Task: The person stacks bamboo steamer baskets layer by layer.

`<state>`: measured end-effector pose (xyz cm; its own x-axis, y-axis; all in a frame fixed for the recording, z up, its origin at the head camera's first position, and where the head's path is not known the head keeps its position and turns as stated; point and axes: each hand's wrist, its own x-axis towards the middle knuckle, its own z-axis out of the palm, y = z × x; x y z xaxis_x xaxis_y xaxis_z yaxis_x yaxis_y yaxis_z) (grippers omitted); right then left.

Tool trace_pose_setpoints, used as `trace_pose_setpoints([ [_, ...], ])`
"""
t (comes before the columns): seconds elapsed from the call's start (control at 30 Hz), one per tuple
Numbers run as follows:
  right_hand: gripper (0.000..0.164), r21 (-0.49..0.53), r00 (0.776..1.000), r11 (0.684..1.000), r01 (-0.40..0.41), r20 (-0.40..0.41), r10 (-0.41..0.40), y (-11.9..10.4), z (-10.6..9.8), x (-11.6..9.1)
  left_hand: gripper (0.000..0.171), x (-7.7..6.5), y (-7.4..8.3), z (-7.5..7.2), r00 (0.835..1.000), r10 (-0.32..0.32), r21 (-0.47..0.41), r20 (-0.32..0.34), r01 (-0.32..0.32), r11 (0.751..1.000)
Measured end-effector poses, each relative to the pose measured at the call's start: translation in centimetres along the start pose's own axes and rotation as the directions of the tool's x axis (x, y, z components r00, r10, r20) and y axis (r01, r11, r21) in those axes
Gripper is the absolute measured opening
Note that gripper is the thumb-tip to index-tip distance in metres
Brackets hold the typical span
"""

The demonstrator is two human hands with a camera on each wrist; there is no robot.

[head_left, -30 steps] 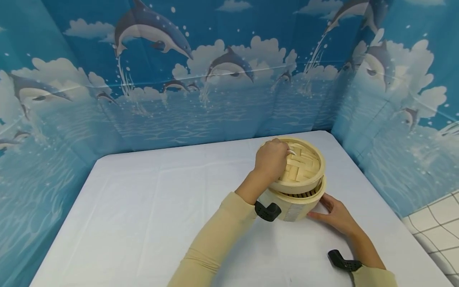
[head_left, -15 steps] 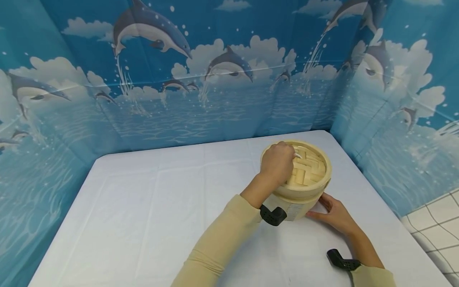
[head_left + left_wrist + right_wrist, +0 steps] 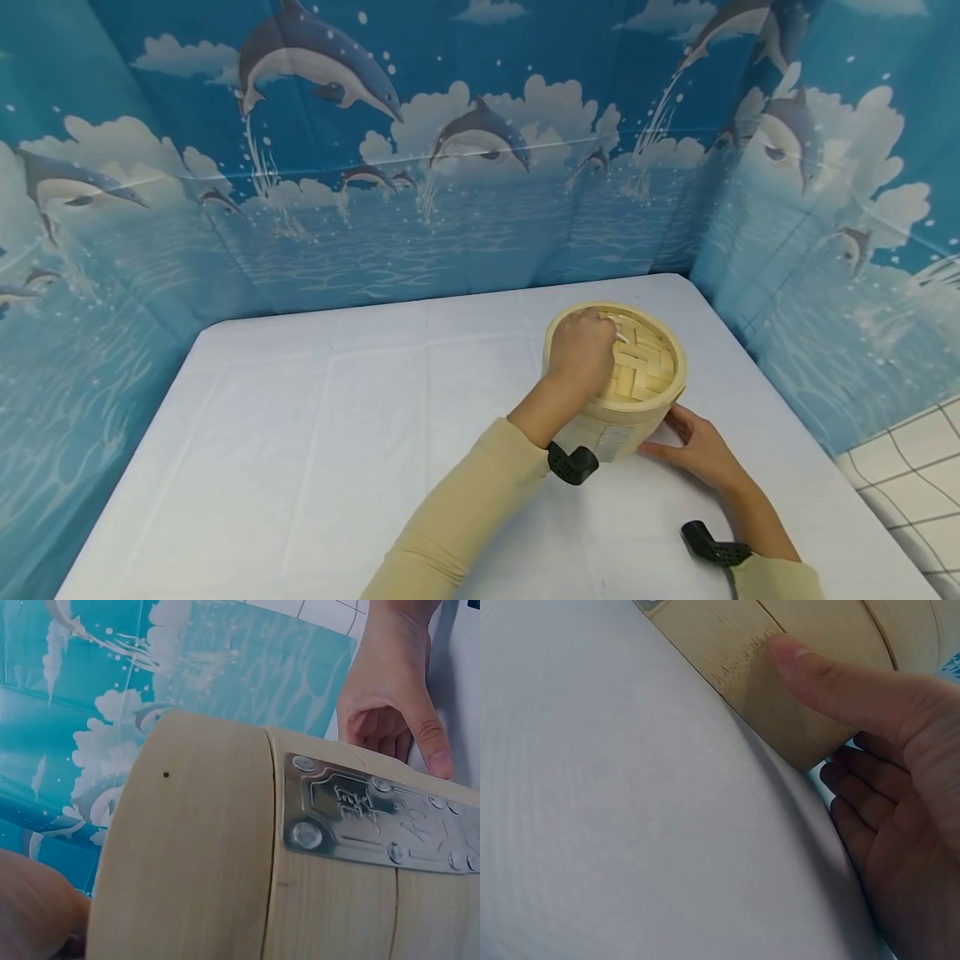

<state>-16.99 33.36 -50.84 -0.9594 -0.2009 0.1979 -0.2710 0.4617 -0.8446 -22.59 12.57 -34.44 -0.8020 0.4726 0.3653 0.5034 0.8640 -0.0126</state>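
Note:
A round bamboo steamer stands toward the right of the white table, its woven lid (image 3: 637, 367) seated on the basket (image 3: 615, 433). My left hand (image 3: 581, 350) is over the lid and grips its handle; a white bit of the handle shows beside the fingers. In the left wrist view the lid's rim (image 3: 202, 825) meets the basket along a thin seam, and an embossed metal plate (image 3: 375, 810) is fixed on the basket's side. Low on the right side, my right hand (image 3: 697, 450) holds the basket, thumb against the wall and fingers round behind, partly hidden.
A white cloth (image 3: 360, 433) covers the table. Behind and beside it hang blue curtains (image 3: 465, 242) printed with dolphins. White tiles (image 3: 915, 475) show at the right. Black wrist mounts (image 3: 573, 464) sit on both wrists.
The lid, tilted and off the basket a second ago with a gap showing, has moved right and down onto it with my left hand. My right hand has stayed at the basket's side.

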Motion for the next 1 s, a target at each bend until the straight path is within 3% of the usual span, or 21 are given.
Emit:
trace_pose_setpoints([
  [0.23,0.083,-0.014,1.000,1.000,-0.011,0.003,0.011,-0.19,-0.09,0.08,0.011,0.13,0.31,0.23,1.000,0.001,0.046,-0.004,-0.001,0.999],
  [0.8,0.081,-0.024,1.000,1.000,0.006,0.002,-0.006,0.31,-0.21,0.30,0.011,-0.07,0.12,0.86,0.997,-0.006,-0.015,-0.080,0.005,1.000],
  [0.9,0.081,-0.025,1.000,1.000,0.011,0.001,-0.011,0.32,-0.20,0.27,0.012,-0.12,0.01,0.99,0.997,-0.004,-0.048,-0.076,0.001,0.999],
  [1.0,0.082,-0.029,1.000,1.000,0.007,0.006,-0.007,0.36,-0.24,0.21,0.016,-0.45,-0.37,1.07,0.998,-0.006,-0.147,-0.055,-0.002,0.989],
])
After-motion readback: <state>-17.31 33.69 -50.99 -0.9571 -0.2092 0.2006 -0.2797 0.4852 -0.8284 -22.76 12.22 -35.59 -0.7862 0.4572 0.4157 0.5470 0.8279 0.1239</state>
